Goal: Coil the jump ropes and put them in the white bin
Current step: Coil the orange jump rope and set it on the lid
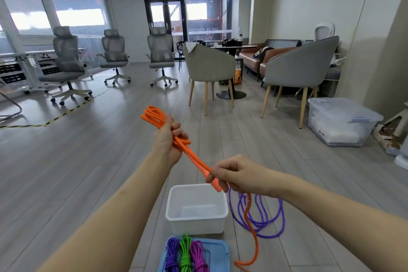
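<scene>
My left hand (166,139) grips a bundle of orange jump rope (154,117), its loops sticking out above my fist. The rope's handles run down to my right hand (229,174), which pinches them at their lower end. A loose orange tail (250,227) hangs from under my right hand to the floor. Below my hands the white bin (176,216) stands on the floor with nothing in it. A purple jump rope (267,221) lies loose on the floor right of the bin.
A blue lid (218,252) in front of the bin carries three coiled ropes: purple (172,254), green (185,254), magenta (198,256). Grey armchairs (209,66) and office chairs (66,62) stand farther back. A lidded clear storage box (340,121) sits at the right wall.
</scene>
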{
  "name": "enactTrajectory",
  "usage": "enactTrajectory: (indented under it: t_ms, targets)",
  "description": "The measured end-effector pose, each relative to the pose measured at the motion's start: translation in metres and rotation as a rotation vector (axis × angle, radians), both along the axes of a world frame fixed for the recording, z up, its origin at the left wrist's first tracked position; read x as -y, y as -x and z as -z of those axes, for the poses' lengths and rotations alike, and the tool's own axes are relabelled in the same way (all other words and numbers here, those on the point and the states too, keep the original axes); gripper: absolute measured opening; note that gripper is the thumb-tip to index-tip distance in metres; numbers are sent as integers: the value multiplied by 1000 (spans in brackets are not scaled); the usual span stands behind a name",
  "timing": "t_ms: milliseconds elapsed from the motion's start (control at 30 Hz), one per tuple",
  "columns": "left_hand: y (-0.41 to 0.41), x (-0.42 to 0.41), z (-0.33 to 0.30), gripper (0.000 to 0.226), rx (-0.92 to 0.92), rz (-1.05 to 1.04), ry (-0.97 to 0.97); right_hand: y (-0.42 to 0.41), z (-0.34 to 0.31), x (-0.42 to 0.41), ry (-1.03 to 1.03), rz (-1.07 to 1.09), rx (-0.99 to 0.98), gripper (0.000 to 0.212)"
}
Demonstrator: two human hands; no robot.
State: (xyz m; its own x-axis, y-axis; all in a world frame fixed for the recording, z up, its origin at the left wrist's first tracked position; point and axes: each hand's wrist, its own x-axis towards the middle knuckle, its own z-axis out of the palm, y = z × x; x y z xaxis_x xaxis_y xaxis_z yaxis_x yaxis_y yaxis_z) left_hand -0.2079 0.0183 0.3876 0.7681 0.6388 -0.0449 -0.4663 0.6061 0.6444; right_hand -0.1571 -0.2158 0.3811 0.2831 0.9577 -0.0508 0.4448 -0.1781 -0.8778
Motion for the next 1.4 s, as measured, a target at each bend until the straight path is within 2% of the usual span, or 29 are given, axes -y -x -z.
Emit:
enactTrajectory:
  t_ms: [67, 167, 267, 367, 433, 533, 667, 767, 833, 933, 1033, 1133, 1233, 1300, 1333, 1400]
  targets:
    - [5, -3, -5, 29, -9, 61, -51, -5, 0, 3, 14, 0, 89, 32]
    - [14, 8, -8, 25, -70, 198, -237, -15, 3, 1, -13, 119, 334, 22]
    - [21, 22, -6, 27, -186, 317, -502, -24, 3, -2, -147, 235, 488, 14]
    - [22, 33, 0, 23, -289, 406, -725, -28, 2, -4, -263, 257, 621, 13]
    - [23, 39, 1, 17, -313, 466, -802, -28, 3, -6, -299, 273, 690, 15]
    - [27, 44, 2, 17, -306, 576, -798, -28, 5, -9, -336, 339, 743, 19]
    - [29, 50, 5, 21, -290, 704, -814, -30, 5, -10, -358, 417, 754, 16]
    - [28, 57, 7, 11, -289, 745, -774, -35, 9, -8, -324, 434, 721, 16]
    - [27, 59, 6, 6, -288, 741, -761, -38, 11, -7, -261, 424, 627, 19]
    - [28, 58, -1, 22, -294, 734, -857, -49, 12, 0, -97, 277, 371, 30]
    - [33, 57, -8, 19, -342, 919, -947, -67, 17, 15, 92, 158, 221, 38]
    - [38, 72, 3, 33, -550, 1110, -1134, -81, 26, 22, 155, 176, 229, 33]
    - [34, 90, 39, 50, -881, 1128, -1405, -76, 30, 12, 223, 178, 412, 30]
    - [28, 94, 65, 41, -1031, 1033, -1660, -59, 31, -1, 209, 207, 446, 25]
    - [25, 94, 76, 34, -1076, 960, -1723, -48, 31, -8, 180, 222, 449, 24]
    - [21, 93, 86, 18, -1111, 847, -1688, -26, 34, -16, 124, 252, 487, 27]
